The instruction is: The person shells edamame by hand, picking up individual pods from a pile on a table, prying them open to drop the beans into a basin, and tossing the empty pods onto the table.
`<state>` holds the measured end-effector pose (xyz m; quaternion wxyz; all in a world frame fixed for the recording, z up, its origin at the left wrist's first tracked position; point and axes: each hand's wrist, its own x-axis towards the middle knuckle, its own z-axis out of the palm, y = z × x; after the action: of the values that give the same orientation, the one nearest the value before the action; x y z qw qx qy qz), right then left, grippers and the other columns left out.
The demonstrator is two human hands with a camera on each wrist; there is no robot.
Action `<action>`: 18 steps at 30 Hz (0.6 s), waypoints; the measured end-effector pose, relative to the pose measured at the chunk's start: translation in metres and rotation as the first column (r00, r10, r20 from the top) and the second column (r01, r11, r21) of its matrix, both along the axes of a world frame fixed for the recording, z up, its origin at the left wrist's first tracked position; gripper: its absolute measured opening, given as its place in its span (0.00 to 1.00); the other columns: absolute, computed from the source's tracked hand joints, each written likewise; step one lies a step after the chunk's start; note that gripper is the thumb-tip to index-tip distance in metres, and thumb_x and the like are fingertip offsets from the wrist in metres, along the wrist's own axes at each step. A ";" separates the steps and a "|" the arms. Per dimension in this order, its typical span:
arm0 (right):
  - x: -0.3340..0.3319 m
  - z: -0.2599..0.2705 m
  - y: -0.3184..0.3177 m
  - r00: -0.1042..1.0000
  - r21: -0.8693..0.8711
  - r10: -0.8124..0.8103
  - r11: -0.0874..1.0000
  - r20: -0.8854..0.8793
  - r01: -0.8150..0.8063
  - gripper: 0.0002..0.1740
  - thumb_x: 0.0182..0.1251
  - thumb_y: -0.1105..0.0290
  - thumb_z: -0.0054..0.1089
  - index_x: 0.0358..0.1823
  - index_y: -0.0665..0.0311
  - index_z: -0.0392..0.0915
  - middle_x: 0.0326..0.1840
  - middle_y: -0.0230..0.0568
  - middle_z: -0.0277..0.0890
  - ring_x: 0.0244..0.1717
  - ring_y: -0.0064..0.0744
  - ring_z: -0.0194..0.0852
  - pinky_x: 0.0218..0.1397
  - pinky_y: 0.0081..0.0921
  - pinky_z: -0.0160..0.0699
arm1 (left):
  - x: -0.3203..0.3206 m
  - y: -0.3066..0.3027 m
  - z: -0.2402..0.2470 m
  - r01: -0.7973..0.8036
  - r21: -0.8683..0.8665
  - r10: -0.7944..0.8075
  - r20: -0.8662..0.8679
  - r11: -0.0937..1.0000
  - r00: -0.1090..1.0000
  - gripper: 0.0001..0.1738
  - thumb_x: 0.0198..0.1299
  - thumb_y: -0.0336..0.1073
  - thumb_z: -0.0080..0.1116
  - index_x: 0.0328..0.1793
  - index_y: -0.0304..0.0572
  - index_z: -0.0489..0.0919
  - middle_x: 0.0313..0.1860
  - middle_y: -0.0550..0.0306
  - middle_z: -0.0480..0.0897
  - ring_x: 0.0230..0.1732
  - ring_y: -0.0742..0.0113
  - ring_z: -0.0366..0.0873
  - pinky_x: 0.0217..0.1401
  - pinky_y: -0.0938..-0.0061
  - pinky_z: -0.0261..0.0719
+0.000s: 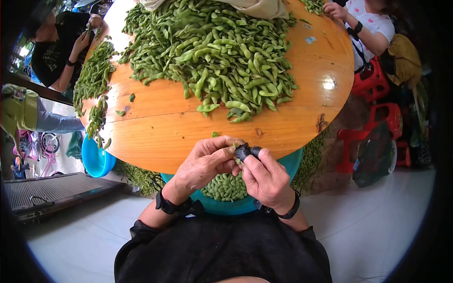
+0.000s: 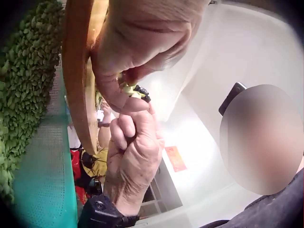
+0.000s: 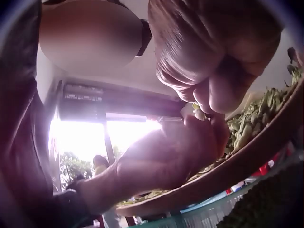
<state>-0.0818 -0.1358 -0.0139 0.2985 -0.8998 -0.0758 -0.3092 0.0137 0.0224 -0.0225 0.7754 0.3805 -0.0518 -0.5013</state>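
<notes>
Over a teal basin the two hands meet fingertip to fingertip. My left hand pinches a green edamame pod between thumb and fingers. From the other side, my right hand grips the same pod, with black wrapping on its thumb and a finger. Most of the pod is hidden by the fingers. Shelled green beans fill the basin beneath the hands. Ahead, a large heap of edamame pods lies on the round wooden table.
Another person handles pods at the table's left, and a second sits at its right. A blue basin stands left of the table. Red stools are on the right. Plant debris covers floor beneath the table.
</notes>
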 end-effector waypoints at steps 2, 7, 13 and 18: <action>0.001 0.001 -0.004 0.999 0.079 0.009 0.997 -0.033 -0.007 0.15 0.59 0.80 0.65 0.48 0.66 0.79 0.36 0.41 0.73 0.30 0.39 0.80 0.29 0.31 0.79 | -0.003 -0.002 0.001 -0.028 -0.020 0.028 -0.024 0.999 0.999 0.13 0.75 0.34 0.49 0.57 0.32 0.78 0.42 0.54 0.84 0.38 0.71 0.82 0.44 0.77 0.83; 0.004 0.003 -0.007 0.994 0.328 0.006 0.944 -0.107 0.030 0.12 0.59 0.81 0.65 0.45 0.67 0.80 0.34 0.42 0.73 0.28 0.39 0.79 0.27 0.32 0.78 | -0.009 -0.010 0.008 -0.068 0.018 0.068 0.007 0.998 0.998 0.13 0.73 0.28 0.48 0.58 0.33 0.79 0.41 0.56 0.84 0.37 0.72 0.80 0.45 0.76 0.83; 0.002 0.004 -0.002 1.000 0.220 0.002 0.975 -0.030 0.005 0.11 0.59 0.79 0.65 0.44 0.67 0.81 0.36 0.42 0.76 0.31 0.37 0.81 0.30 0.29 0.81 | -0.016 -0.011 -0.016 -0.100 -0.080 0.090 -0.118 0.992 0.989 0.15 0.70 0.27 0.49 0.61 0.36 0.78 0.46 0.57 0.84 0.37 0.70 0.80 0.43 0.72 0.82; -0.006 0.006 -0.017 0.948 0.810 0.145 0.567 -0.282 0.154 0.09 0.66 0.81 0.60 0.46 0.73 0.79 0.30 0.35 0.74 0.20 0.20 0.70 0.22 0.18 0.69 | -0.017 -0.011 0.011 0.061 0.101 -0.076 0.148 0.993 0.986 0.14 0.73 0.29 0.47 0.60 0.37 0.78 0.34 0.61 0.79 0.33 0.77 0.74 0.36 0.80 0.72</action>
<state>-0.0876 -0.1529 -0.0076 0.6900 -0.6940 0.1280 -0.1607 -0.0032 0.0109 -0.0113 0.7323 0.4522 -0.0993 -0.4994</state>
